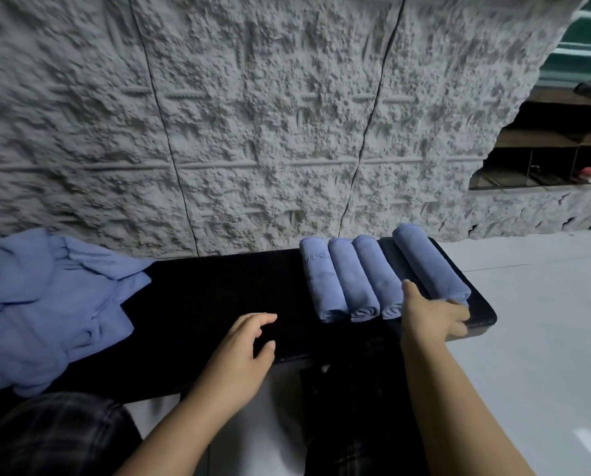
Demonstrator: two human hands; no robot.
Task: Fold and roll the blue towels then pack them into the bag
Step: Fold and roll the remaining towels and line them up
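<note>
**Four rolls staged at counter's right end; loose pile waiting on the left**

Head view: Four rolled blue towels (pixel 373 280) lie side by side on the dark counter (pixel 218 297), seemingly grouped for later packing. The fourth rolled towel (pixel 431 266) sits slightly apart from the other three. The right hand (pixel 431 317) rests at its near end, fingers (pixel 459 319) extended and lying loosely against it, not clenched, apparently to square it into line. The left hand (pixel 249 341) hovers over bare counter, fingers relaxed, holding nothing. Unfolded blue towels (pixel 50 304) lie heaped at the left end, evidently kept within reach as the next supply. No bag is visible.
</note>
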